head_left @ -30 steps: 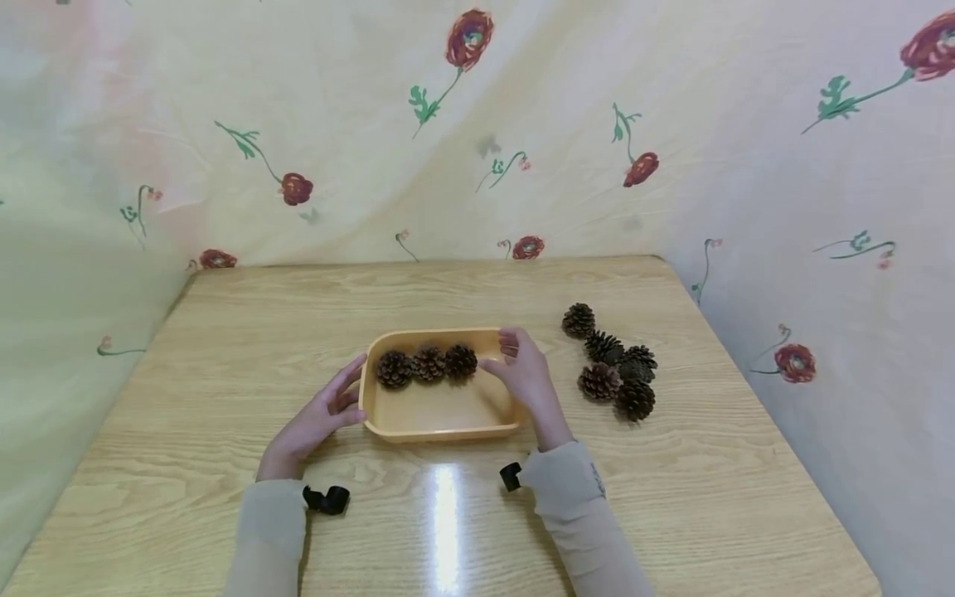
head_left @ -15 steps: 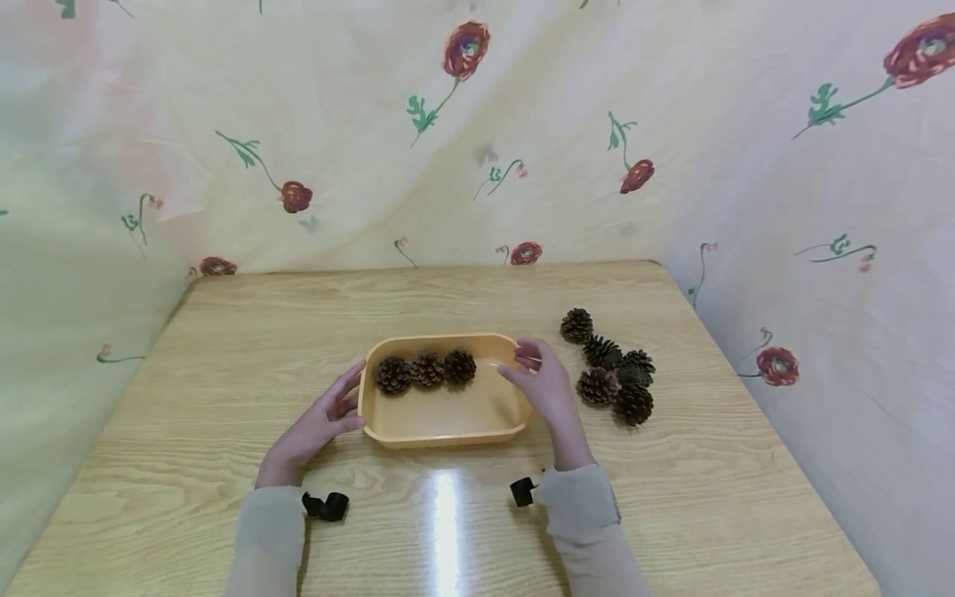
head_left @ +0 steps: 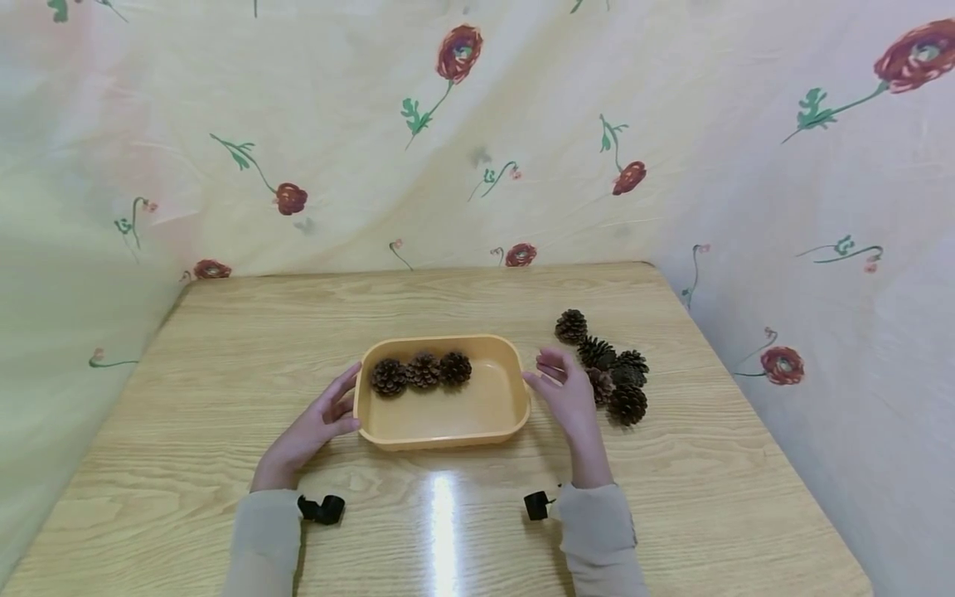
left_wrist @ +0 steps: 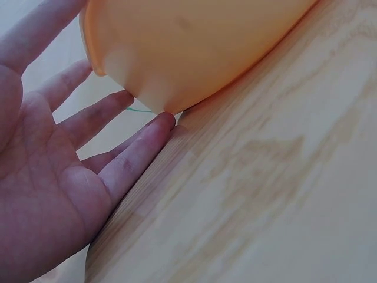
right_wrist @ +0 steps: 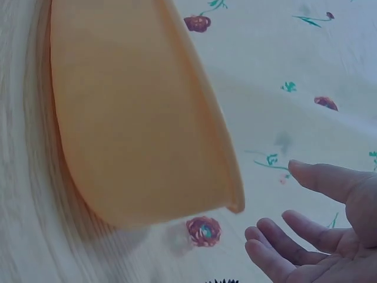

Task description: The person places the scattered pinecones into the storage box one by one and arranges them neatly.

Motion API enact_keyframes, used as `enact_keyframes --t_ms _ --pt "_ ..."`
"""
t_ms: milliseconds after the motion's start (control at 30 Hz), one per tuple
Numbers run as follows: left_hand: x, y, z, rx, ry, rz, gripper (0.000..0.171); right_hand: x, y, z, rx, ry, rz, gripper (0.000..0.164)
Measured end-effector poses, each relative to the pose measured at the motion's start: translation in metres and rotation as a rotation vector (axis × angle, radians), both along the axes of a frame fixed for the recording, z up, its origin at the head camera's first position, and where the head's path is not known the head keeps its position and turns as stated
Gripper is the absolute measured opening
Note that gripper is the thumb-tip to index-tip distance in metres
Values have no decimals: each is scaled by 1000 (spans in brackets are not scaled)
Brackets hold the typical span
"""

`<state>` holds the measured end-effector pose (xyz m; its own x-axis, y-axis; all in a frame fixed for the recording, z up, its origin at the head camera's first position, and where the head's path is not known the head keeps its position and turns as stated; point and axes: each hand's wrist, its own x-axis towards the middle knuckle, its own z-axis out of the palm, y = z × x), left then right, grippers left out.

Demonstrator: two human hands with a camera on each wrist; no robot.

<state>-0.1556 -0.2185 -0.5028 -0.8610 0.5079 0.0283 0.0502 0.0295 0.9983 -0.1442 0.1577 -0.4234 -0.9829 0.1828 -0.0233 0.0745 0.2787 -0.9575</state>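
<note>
An orange plastic tray (head_left: 455, 439) with rounded corners and raised walls stands mid-table. Three brown pine cones (head_left: 423, 371) lie in a row along its far wall, toward the left. My left hand (head_left: 317, 423) rests its fingertips against the tray's left end, fingers spread; the left wrist view shows them on the tray's outer wall (left_wrist: 194, 53). My right hand (head_left: 564, 394) is apart from the tray, just off its right end, between it and the loose pine cones (head_left: 628, 404). Its fingers are loosely bent and hold nothing in the right wrist view.
Several pine cones lie in a cluster on the right of the wooden table (head_left: 716, 481), one partly hidden behind my right hand. Floral cloth (head_left: 343, 149) hangs behind and beside the table. Small black devices (head_left: 537, 506) sit at both wrists.
My right hand has drawn back from inside the tray's right end, over its rim, and moved right toward the loose pine cones. The left hand stays at the tray's left end.
</note>
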Motion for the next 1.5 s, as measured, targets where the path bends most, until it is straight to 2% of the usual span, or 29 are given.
enact_keyframes --t_ms 333,633,1133,1500 --pt "0 1 0 -9 5 -1 82 5 12 -2 -4 18 -36 50" --pt "-1 2 0 -5 18 -11 82 10 21 1 28 -15 -55 51" --pt "0 1 2 -3 -8 0 82 22 44 1 26 -5 -125 48" --pt "2 -1 2 -2 -13 10 82 32 59 2 46 -33 -169 51"
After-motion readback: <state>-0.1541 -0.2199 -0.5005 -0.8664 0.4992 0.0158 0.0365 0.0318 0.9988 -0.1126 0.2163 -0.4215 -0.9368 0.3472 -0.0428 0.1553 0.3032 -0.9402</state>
